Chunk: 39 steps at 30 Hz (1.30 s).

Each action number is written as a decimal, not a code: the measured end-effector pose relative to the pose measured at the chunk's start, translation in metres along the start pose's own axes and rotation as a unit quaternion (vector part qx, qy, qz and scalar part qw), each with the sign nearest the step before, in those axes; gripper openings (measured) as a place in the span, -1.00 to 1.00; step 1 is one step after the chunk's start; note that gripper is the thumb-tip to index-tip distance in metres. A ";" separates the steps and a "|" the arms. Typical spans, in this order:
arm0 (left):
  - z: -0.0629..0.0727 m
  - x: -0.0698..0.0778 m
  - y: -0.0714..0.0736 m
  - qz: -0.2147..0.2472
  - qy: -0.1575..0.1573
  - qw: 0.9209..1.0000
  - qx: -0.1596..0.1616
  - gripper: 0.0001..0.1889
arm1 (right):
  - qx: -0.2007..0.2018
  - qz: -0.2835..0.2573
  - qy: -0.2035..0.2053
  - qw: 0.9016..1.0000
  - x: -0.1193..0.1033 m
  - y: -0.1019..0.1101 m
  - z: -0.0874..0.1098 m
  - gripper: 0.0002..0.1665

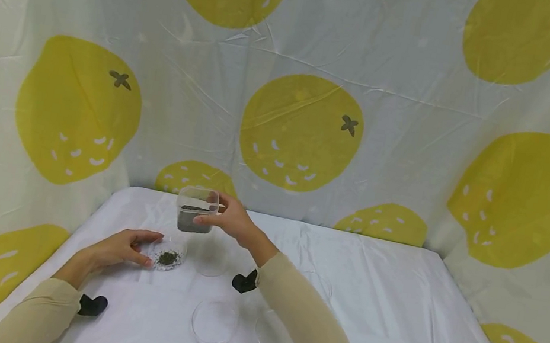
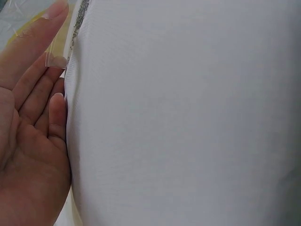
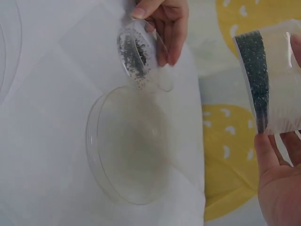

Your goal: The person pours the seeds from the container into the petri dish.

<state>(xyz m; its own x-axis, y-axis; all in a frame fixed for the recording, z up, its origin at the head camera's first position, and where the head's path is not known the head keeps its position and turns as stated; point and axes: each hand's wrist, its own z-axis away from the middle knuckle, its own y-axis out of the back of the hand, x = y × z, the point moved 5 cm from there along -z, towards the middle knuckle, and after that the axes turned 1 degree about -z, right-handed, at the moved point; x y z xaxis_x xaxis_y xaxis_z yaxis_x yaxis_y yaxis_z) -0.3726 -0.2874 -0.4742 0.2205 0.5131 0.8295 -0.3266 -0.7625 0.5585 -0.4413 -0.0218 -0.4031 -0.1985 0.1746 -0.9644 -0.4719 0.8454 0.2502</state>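
Observation:
My left hand [image 1: 120,246] is at the left of the table, thumb and fingers at the rim of a small clear petri dish [image 3: 162,80]. Dark green flakes [image 1: 167,258] and pale grains lie in that dish. My right hand [image 1: 234,222] grips a clear, squarish plastic tub [image 1: 199,195] by its side, above the table's far part. Dark granules [image 3: 254,75] fill the tub's lower portion. Just right of the small dish sits a larger clear petri dish [image 3: 94,141], its base tinted a dull beige. In the left wrist view, only part of the small dish's edge [image 2: 55,60] shows beside the fingers.
Two clear round dishes or lids, one in the middle [image 1: 193,326] and one right of it [image 1: 256,336], lie near the front. Another clear rim [image 1: 327,285] shows beyond my right sleeve. Behind the white-covered table [image 1: 386,285] hangs a fruit-patterned curtain [image 1: 403,144].

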 end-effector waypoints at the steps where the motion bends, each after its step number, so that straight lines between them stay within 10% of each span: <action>1: 0.000 0.000 0.000 -0.001 -0.001 1.000 0.000 -0.24 | 0.000 0.007 0.003 1.000 -0.002 0.002 0.001 -0.03; 24: -0.003 -0.002 0.001 -0.042 -0.005 0.999 0.012 -0.23 | 0.048 -0.009 0.025 0.999 -0.017 0.091 0.040 -0.05; 39: -0.001 -0.005 0.001 -0.013 -0.007 1.000 0.017 -0.22 | 0.028 -0.018 0.038 0.999 -0.017 0.113 0.065 0.00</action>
<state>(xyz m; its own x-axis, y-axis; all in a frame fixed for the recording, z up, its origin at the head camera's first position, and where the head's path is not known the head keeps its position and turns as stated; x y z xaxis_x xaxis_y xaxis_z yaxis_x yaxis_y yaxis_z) -0.3750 -0.2902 -0.4778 0.2417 0.5268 0.8149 -0.2899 -0.7622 0.5788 -0.4351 0.1036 -0.3639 -0.2489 0.1065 -0.9627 -0.4309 0.8780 0.2085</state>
